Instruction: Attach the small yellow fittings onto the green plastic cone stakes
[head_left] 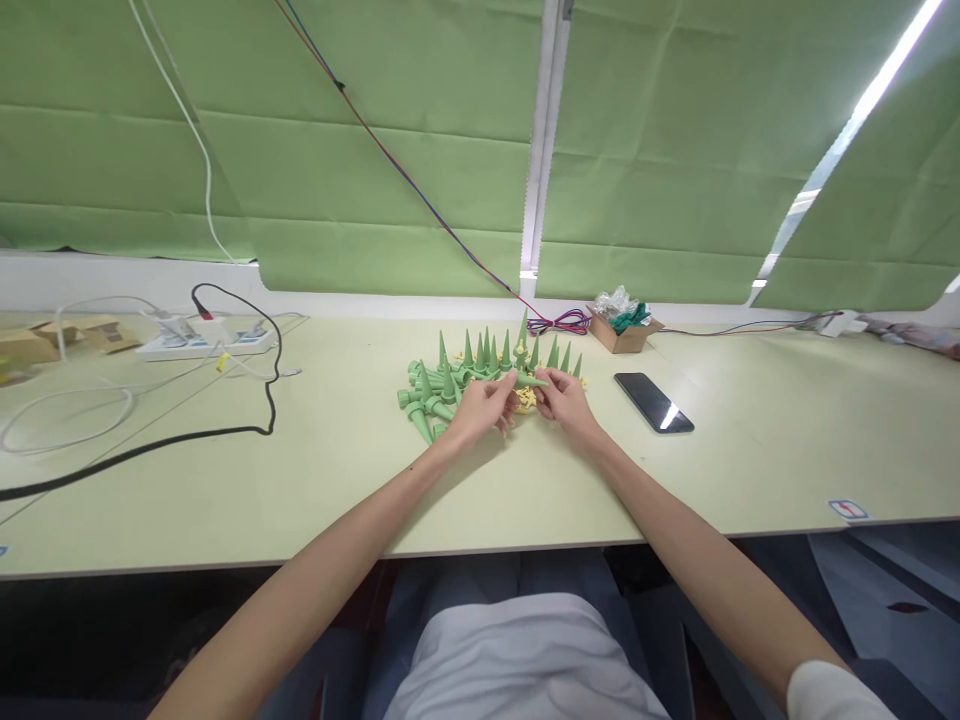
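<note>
Cone [531, 380] in hand, one green piece lies nearly level between the two hands, over the front of a cluster of its like at the middle of the bench [330, 500]. The left hand [487, 405] has it pinched by the wide end between thumb and fingers. The right hand [562, 398] is at the tip, its fingers curled in to a narrow gap; whether it grips the point or holds some small thing beside it, I cannot tell.

As for progress, the work looks partway through. Behind the hands, a group of upright cones [468, 350] stands with points up, close together. To the left, several loose cones [420, 422] lie on their sides at mixed angles, some overlapping. Small yellow pieces [527, 399] lie under and between the hands, with more showing among the upright group. The standing ones may be a sorted or finished lot and the lying ones those left to handle, but that is only a judgement from how they lie; no fitted part can be made out clearly. The cone in hand seems unfinished, being in neither group.
</note>
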